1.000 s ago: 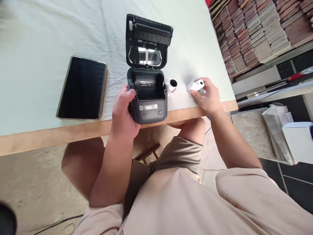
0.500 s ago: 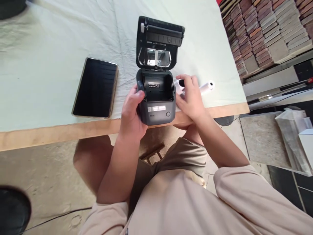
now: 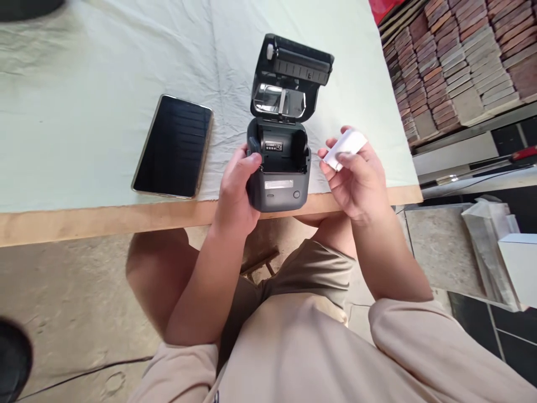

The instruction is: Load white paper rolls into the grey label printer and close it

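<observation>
A dark grey label printer (image 3: pixel 279 192) is at the table's front edge, its lid (image 3: pixel 289 78) swung up and its paper bay bare inside. My left hand (image 3: pixel 239 187) grips the printer's left side, thumb on the rim of the bay. To the right of the printer, my right hand (image 3: pixel 356 179) is raised, palm up, with its fingers and thumb closed on a white paper roll (image 3: pixel 346 146). The roll is tilted, apart from the printer. Part of it is hidden by my thumb.
A tablet (image 3: pixel 173 146) in a clear-edged case lies left of the printer on the pale cloth (image 3: pixel 96 112). The table's wooden edge (image 3: pixel 104 224) runs in front of me. Stacked bricks (image 3: pixel 457 67) and a white box (image 3: pixel 520 263) are off to the right.
My right hand has lifted a white paper roll from the table and turned palm up, away from the printer. My left hand still holds the printer; the view has shifted slightly.
</observation>
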Available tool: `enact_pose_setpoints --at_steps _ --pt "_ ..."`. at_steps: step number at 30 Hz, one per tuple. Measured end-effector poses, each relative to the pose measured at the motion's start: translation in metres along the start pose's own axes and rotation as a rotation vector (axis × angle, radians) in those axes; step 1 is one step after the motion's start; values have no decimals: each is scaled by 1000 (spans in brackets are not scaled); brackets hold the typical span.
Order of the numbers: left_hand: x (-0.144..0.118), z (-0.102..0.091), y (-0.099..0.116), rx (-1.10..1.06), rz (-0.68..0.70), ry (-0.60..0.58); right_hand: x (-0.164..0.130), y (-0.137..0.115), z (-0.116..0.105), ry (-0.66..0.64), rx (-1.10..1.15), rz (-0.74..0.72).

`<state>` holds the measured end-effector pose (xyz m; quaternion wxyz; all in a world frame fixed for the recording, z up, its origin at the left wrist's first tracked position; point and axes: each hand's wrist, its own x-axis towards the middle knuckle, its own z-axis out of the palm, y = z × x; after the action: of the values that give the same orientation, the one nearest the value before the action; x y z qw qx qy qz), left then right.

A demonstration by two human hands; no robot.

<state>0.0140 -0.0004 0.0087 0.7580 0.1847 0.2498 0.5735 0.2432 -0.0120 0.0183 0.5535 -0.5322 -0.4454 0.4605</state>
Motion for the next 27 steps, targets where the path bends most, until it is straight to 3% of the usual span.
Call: enact_pose_setpoints --at_steps 4,7,10,12,17,24,27 --pt "0 -4 -3 48 12 -12 -11 -34 26 -122 -339 -402" --pt "-1 -7 -5 82 27 -19 -13 -57 47 -233 -858 -676" --pt "-2 -9 -6 87 25 -34 -8 -67 58 -297 -1289 -726" --pt "-2 -9 -6 76 12 -48 -3 -67 59 -313 -1421 -704" --pt "-4 -9 -4 41 -14 -59 -6 -63 53 -283 -1389 -811" --pt "-7 -8 2 9 -28 -38 -27 -56 54 -422 -1110 -959" --pt "-7 -9 2 66 -43 -28 -8 -49 49 -278 -813 -1043"
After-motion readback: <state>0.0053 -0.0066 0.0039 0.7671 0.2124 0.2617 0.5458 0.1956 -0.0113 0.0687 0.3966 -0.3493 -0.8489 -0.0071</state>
